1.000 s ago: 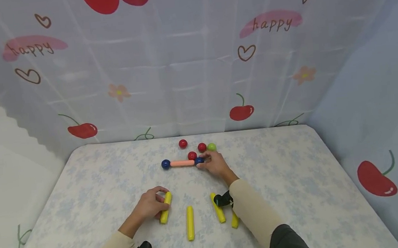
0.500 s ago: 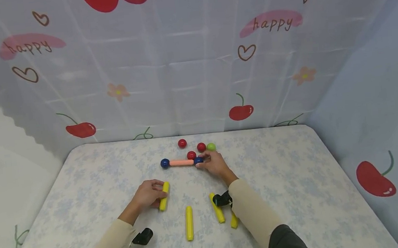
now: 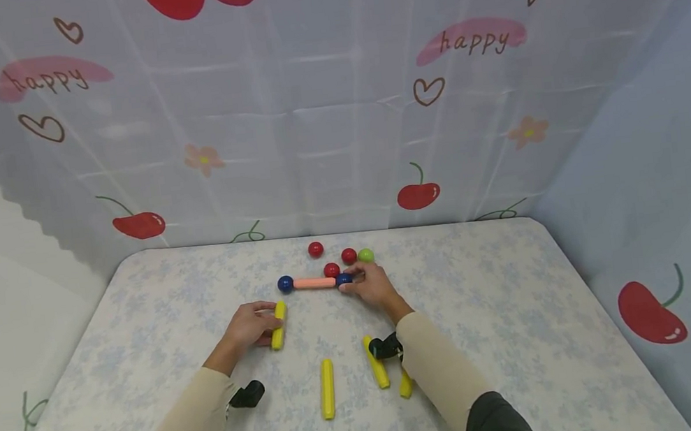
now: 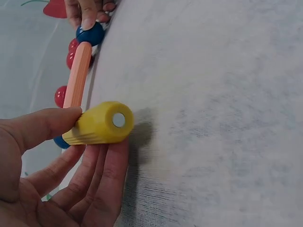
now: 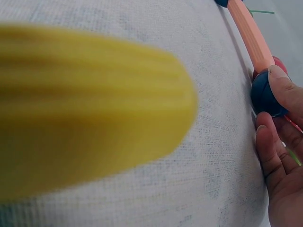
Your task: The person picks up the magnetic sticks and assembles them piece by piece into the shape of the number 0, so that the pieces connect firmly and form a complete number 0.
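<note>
The left hand (image 3: 251,326) pinches a yellow stick (image 3: 278,326) between thumb and fingers; in the left wrist view a silvery disc shows in the end of the yellow stick (image 4: 102,124). Beyond it lies a pink stick (image 3: 315,283) with a blue ball (image 3: 286,284) at its left end and another blue ball (image 3: 344,280) at its right end. The right hand (image 3: 373,286) grips that right-hand ball, also seen in the right wrist view, where thumb and fingertips touch the blue ball (image 5: 266,94). A gap separates the held yellow stick from the left-hand ball.
Red balls (image 3: 315,249), (image 3: 348,256) and a green ball (image 3: 365,255) lie at the back; another red ball (image 3: 331,270) is beside the pink stick. Nearer are yellow sticks (image 3: 328,389), (image 3: 378,366), (image 3: 405,385), the last partly behind the right sleeve. A patterned curtain (image 3: 326,154) hangs behind the table.
The left hand has moved away from the near edge, towards the left-hand blue ball, carrying the yellow stick. The right hand keeps its grip in nearly the same place.
</note>
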Tool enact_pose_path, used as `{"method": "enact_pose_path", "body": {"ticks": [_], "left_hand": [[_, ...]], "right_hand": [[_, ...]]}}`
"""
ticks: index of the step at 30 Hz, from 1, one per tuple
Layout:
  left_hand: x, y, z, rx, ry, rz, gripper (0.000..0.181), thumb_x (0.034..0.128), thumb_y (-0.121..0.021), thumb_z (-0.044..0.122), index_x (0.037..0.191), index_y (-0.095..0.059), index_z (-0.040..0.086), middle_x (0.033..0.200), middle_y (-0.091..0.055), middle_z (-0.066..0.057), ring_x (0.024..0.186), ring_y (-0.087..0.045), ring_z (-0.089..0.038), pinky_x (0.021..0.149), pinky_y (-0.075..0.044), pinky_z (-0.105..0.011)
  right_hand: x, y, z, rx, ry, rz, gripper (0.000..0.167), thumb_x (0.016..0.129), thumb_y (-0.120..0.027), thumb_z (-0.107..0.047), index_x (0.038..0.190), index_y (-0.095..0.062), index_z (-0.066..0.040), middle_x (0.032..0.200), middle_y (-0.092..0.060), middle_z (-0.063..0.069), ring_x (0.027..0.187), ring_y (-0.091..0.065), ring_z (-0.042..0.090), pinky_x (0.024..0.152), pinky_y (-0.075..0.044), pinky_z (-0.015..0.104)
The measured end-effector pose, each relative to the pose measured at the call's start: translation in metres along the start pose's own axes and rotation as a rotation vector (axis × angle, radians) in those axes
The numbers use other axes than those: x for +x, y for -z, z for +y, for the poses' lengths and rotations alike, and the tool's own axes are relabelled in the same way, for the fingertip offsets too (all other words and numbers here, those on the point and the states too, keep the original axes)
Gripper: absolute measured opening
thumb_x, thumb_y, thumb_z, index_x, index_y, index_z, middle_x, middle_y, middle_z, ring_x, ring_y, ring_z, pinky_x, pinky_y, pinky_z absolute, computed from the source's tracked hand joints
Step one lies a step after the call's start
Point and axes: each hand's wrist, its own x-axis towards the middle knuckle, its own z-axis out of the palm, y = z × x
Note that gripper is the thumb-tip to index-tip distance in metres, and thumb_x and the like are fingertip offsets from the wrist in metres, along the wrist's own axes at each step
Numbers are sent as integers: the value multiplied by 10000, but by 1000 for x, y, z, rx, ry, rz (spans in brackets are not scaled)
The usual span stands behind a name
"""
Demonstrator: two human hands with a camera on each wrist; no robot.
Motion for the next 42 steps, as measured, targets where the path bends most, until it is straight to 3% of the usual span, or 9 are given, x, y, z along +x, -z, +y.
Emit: {"method": "enact_pose_path", "body": {"ticks": [4,7,12,29,42], "left_hand": [[4,2,2,-21,59,24,457,899,-675,117,1321,-532,14,1231,-589,-191,853,-642,-197,693,-571,-304],[6,2,3,-14,71,33,449,900,-679,125,1309,-537,6,1233,-585,-190,857,-636,-200,694,-570,-296],[10,2,5,-6,32,28,436,900,-679,124,1296,-549,-3,1199,-604,-190,834,-637,-200,684,-568,-298],[17,4,12,0,28,10,420,894,-684,131,1276,-572,-3,1218,-592,-184,816,-631,-178,659,-558,-278],[15,2,11,0,-2,11,416,890,-685,125,1264,-569,-13,1177,-615,-189,820,-641,-175,676,-567,-294]], "right_hand": [[-2,1,-1,2,28,-8,334,837,-767,-179,1131,-671,-52,1075,-667,84,817,-573,173,712,-506,286],[-4,2,-2,5,38,-12,326,843,-760,-169,1130,-668,-43,1074,-668,95,821,-585,173,719,-513,291],[-4,2,-1,7,34,-9,322,848,-755,-170,1132,-666,-50,1084,-671,93,839,-594,178,736,-522,297],[-2,1,-2,-6,6,-8,338,845,-759,-194,1142,-667,-61,1090,-664,79,839,-582,181,752,-521,306],[-2,2,-2,-9,22,-6,332,838,-766,-184,1133,-677,-61,1066,-669,79,803,-566,169,708,-504,282]]}}
